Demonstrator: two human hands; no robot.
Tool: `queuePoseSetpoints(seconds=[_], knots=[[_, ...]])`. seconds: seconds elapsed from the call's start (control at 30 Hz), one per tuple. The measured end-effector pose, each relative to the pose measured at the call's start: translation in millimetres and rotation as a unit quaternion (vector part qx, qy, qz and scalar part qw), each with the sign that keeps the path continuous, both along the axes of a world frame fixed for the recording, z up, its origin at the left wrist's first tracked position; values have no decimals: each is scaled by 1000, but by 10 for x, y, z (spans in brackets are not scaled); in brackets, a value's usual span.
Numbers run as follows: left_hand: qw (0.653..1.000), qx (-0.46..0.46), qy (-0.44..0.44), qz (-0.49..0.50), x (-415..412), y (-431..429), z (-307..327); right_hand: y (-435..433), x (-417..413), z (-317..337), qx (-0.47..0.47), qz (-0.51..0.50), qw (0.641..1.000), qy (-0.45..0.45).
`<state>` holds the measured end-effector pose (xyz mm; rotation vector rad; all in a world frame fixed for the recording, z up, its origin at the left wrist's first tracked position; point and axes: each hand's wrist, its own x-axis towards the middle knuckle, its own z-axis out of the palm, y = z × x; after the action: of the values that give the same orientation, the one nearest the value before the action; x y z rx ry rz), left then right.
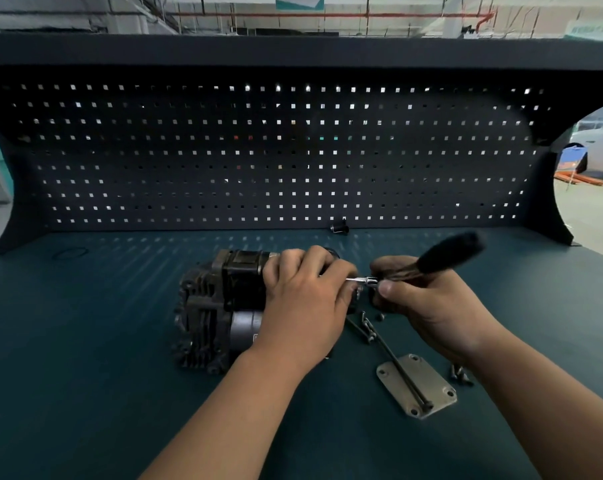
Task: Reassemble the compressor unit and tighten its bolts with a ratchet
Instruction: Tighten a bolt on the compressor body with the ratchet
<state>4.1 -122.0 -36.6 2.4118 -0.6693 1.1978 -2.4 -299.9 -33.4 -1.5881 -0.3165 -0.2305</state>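
**Bolt-tightening stage at the compressor unit.** The pegboard [189, 150] stands behind the compressor unit [217, 306], which lies on its side on the desk [85, 375], finned cylinder end to the left, so that its right end face is turned toward the tool.

The left hand [303, 299] is curled over the unit's right end and clamps it, probably to stop the body turning under torque. The right hand [428, 306], just right of the unit, grasps the ratchet [445, 252] close to its head, and the blurred black handle sticks up and away. The bright socket [367, 280] points horizontally into the unit's end face, behind the left fingers. Whether it sits on a bolt head cannot be seen.

A flat metal cover plate [431, 386] lies to the near right of the unit, not yet fitted, with a long bolt [393, 358] resting across it. Other screws [367, 327] lie between the plate and the unit, and short bolts [459, 374] lie beyond the plate. All are within the right hand's reach. Judged from these loose parts, reassembly is only partly done.

A dark ring [69, 252] lies far left of the unit. A small black fitting [339, 227] sits behind it, at the foot of the pegboard.
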Motion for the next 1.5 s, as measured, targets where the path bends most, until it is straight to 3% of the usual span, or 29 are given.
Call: queuePoseSetpoints(seconds=[0.27,0.47,0.7,0.77,0.93,1.03,1.2,1.33,1.5], knots=[[999,-8,-36,-1,-3,14,-32,191,17,26,54,-38,994,90],[1000,6,-21,18,13,8,-65,105,15,10,-59,-61,996,2],[1000,3,-5,26,21,-2,-33,-18,13,0,-88,-27,995,-49],[1000,-1,-8,28,16,-11,-40,-13,13,9,-76,-23,996,-29],[999,-15,-36,24,23,-33,-98,158,43,25,70,-31,994,83],[999,-21,-43,15,25,-26,-101,213,38,45,38,-65,988,131],[999,-21,-22,17,24,-26,-92,197,18,23,-4,-89,995,54],[1000,-25,-9,13,26,-22,-57,128,7,37,-5,-47,998,-40],[999,-35,-9,11,15,-43,-47,66,-7,37,34,9,999,-34]])
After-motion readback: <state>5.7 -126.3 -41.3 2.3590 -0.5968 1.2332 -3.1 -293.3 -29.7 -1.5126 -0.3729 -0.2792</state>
